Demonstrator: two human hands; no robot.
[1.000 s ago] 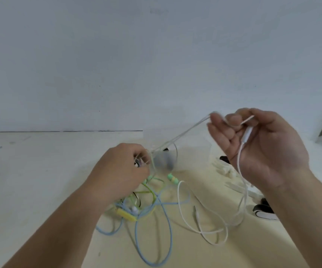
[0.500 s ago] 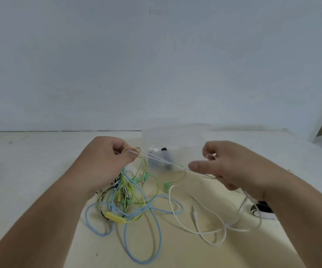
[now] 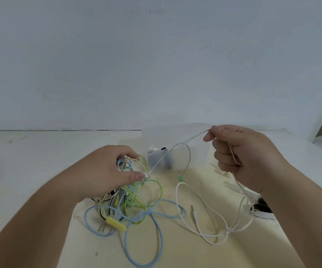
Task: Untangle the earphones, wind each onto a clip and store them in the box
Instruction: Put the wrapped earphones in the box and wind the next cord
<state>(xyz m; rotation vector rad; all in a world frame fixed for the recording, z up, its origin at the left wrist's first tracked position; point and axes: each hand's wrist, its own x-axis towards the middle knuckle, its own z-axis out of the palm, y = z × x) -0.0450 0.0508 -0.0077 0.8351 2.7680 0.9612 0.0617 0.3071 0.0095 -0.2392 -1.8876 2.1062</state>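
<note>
Since half a second ago our right hand (image 3: 243, 157) has lifted up and away to the right, drawing the white cable (image 3: 193, 139) into a straighter line across to the left hand (image 3: 108, 171), which has hardly shifted. We hold the right hand with its fingers curled tight round the white cable, which enters at the forefinger and thumb, passes through the fist and drops out below the palm. From there it falls to the surface (image 3: 30, 161) and lies in loose loops with its jack plug (image 3: 194, 211) inside them.

Our left hand grips the tangle (image 3: 129, 200) of earphones from above, thumb and fingers closed on the upper strands of green, pale yellow and white. The rest of the tangle spills beneath the hand onto the surface. A blue cable (image 3: 156, 238) loops out widest towards us, and a yellow remote (image 3: 115, 224) lies at its near left edge.

We see the box (image 3: 197, 149), translucent and open, standing on the surface beyond and between the hands, with something white and dark inside, too blurred to tell. A black and white clip (image 3: 262, 212) lies just beside our right forearm.
</note>
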